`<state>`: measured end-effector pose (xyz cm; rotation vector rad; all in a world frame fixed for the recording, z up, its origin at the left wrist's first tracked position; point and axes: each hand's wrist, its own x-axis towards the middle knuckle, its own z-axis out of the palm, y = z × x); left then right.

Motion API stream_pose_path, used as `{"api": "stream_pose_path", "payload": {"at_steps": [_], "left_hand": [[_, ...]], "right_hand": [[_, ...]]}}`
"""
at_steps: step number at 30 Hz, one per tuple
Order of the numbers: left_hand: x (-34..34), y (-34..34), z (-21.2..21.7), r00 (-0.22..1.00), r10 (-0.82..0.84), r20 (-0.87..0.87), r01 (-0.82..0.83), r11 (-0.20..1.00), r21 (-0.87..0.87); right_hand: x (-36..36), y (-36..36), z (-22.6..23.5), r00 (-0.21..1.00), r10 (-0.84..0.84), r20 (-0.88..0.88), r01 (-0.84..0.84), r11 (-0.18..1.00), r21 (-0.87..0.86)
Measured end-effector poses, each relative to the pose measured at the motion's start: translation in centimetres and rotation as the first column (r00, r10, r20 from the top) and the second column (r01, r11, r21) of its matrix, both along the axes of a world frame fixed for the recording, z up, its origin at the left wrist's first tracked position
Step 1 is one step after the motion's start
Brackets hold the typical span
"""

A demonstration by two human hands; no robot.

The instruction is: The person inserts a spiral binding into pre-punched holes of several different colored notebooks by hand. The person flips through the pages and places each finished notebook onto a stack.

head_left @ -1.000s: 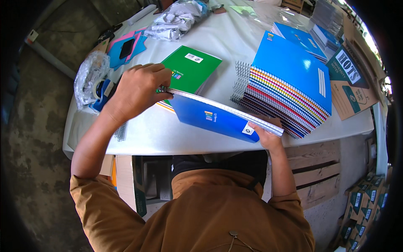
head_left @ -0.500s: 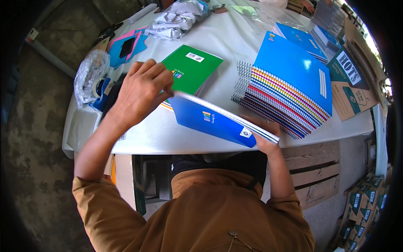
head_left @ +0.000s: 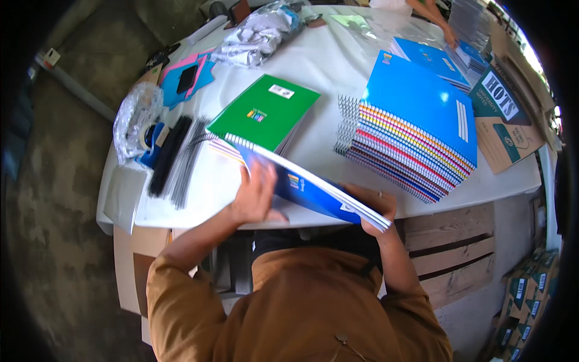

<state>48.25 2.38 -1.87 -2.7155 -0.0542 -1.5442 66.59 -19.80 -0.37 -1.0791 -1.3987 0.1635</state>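
Observation:
A blue notebook (head_left: 301, 188) is tilted on edge near the front of the table, its white page edges facing up. My right hand (head_left: 377, 205) grips its right end, fingers behind and thumb in front. Against the notebook's left part is my left hand (head_left: 253, 194), somewhat blurred, fingers spread and thumb stretched out, not closed round anything. Dark wire coil (head_left: 198, 139) sticks out past the notebook's left corner. Just behind lies a stack of notebooks with a green cover (head_left: 265, 108) on top. To the left are loose black binding coils (head_left: 170, 158).
A tall stack of blue spiral notebooks (head_left: 422, 108) stands at right, beside cartons (head_left: 506, 142). At left lie a tape dispenser (head_left: 154, 145), plastic wrap (head_left: 139, 117) and a phone (head_left: 188, 78). A plastic bag (head_left: 259, 36) sits behind. Another person's hand (head_left: 450, 36) touches far notebooks.
My left hand has dropped from the notebook's upper left corner down to its cover, and its fingers have spread. My right hand keeps its grip. Another person's arm has reached in at far right.

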Motion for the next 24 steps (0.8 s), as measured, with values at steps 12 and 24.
{"api": "stream_pose_path", "payload": {"at_steps": [12,24], "left_hand": [[-4.3,7.4,-2.1,0.848,-0.205,-0.489,0.012,0.930,-0.368],[-0.7,-1.3,2.0,0.990,0.105,0.092,-0.128,0.943,0.307]], "right_hand": [[-1.0,-0.3,0.7,0.996,0.015,0.085,-0.015,1.000,-0.005],[-2.2,-0.1,0.6,1.000,0.000,0.019,0.000,1.000,-0.030]]}}
